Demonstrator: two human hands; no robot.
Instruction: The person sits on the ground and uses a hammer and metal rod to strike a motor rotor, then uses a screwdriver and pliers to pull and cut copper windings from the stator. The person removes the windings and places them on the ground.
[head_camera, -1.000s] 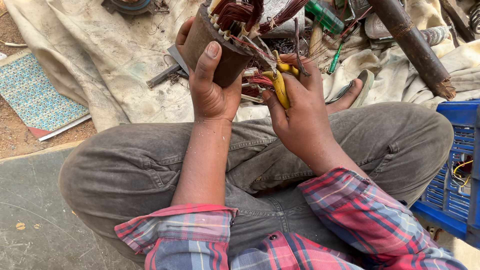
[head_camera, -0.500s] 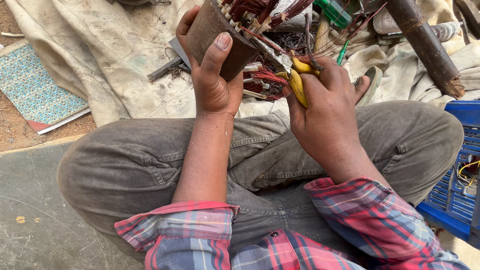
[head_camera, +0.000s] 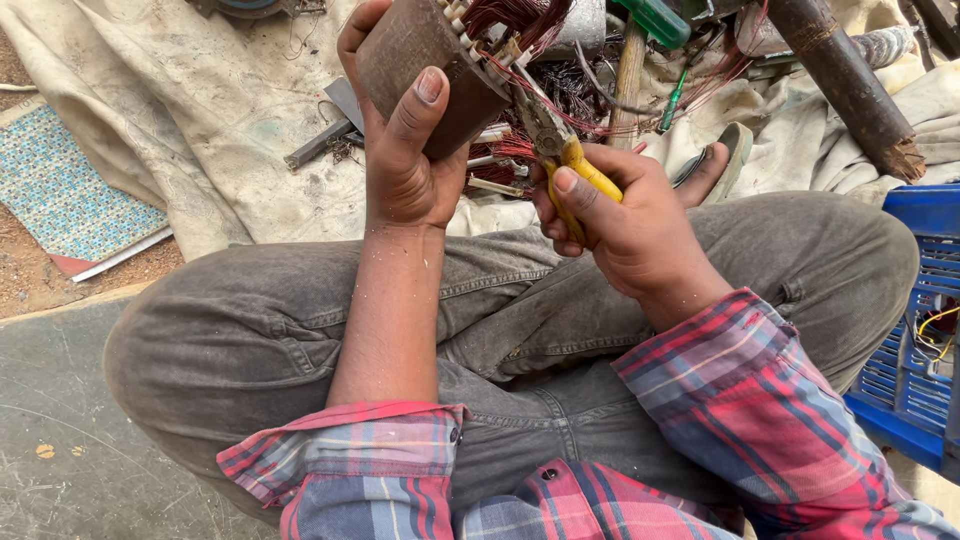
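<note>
Left hand (head_camera: 405, 170) grip closed round rusty stator (head_camera: 420, 60), right hand (head_camera: 620, 215) beside it — clamping yellow-handled pliers (head_camera: 570, 165) at its wires

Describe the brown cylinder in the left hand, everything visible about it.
The brown cylinder looks like a rusty metal motor core, dull and rough. It is held tilted above the lap, gripped by the left hand, thumb across its side. Pale slot liners and reddish copper wires sprout from its end. The yellow-handled pliers in the right hand reach into those wires.
</note>
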